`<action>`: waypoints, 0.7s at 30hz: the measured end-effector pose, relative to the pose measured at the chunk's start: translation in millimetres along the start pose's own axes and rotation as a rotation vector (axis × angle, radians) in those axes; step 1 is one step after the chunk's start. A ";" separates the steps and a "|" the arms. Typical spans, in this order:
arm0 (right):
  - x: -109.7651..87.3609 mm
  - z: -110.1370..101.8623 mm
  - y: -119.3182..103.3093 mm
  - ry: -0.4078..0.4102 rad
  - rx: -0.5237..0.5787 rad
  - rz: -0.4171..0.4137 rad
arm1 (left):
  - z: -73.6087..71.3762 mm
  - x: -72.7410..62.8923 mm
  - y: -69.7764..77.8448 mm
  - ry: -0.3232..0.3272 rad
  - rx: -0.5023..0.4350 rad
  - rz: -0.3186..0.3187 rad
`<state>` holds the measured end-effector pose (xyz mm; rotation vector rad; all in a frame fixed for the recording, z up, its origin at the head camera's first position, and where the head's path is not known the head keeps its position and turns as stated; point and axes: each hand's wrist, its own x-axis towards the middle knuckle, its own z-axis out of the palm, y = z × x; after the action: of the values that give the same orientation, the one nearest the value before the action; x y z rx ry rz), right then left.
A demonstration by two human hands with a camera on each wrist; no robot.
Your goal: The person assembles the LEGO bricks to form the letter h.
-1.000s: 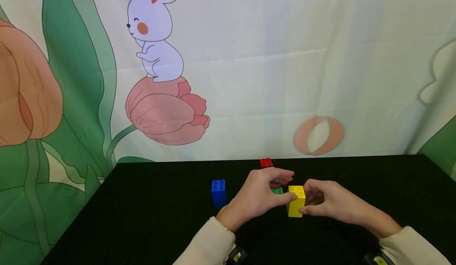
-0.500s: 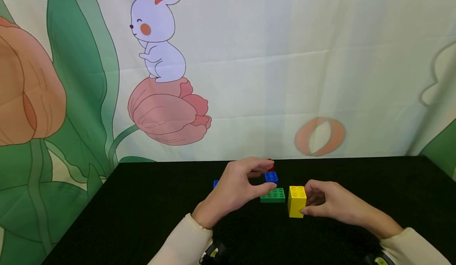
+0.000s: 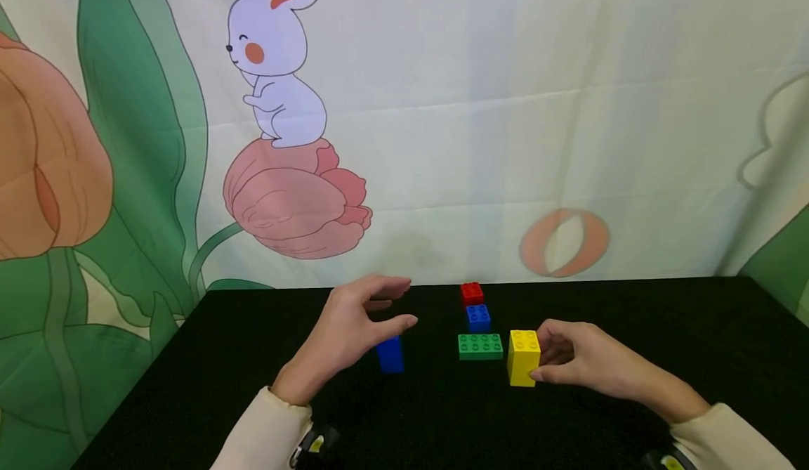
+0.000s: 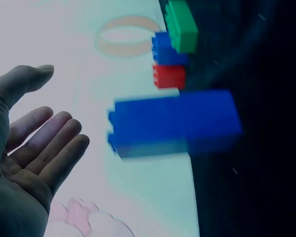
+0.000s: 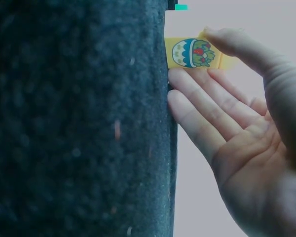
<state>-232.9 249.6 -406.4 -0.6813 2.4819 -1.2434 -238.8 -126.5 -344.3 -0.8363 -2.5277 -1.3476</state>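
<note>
My left hand (image 3: 347,329) is held in the air with its fingers apart and nothing between them. Just beside it, partly hidden behind the thumb, a tall blue toy brick (image 3: 391,357) stands on the table; the left wrist view shows this blue brick (image 4: 177,123) with a gap between it and the fingers. My right hand (image 3: 594,357) pinches a tall yellow toy brick (image 3: 523,361) between thumb and fingers. In the right wrist view the yellow brick (image 5: 175,52) bears a printed picture on its side.
A flat green brick (image 3: 480,347) lies left of the yellow one. Behind it are a smaller blue brick (image 3: 478,318) and a red brick (image 3: 472,293), roughly in a row. The black table (image 3: 265,357) ends at a printed curtain (image 3: 430,140) with a rabbit and flowers.
My left hand has left the yellow brick and moved left, past the green and small blue bricks, to the tall blue brick. My right hand stays at the yellow brick.
</note>
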 end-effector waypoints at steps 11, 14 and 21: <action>-0.7 0.7 1.3 0.005 -0.002 -0.019 | -12.3 -13.2 -38.2 -0.115 0.039 -0.117; 0.0 1.5 0.8 0.002 0.001 -0.021 | -14.6 -15.7 -48.1 -0.162 0.030 -0.148; 0.0 1.2 0.6 0.006 -0.002 -0.022 | -16.4 -16.2 -63.6 -0.257 0.018 -0.189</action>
<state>-232.6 249.1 -407.6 -0.7085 2.4872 -1.2533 -261.7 -174.1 -386.6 -0.8330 -2.8768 -1.3437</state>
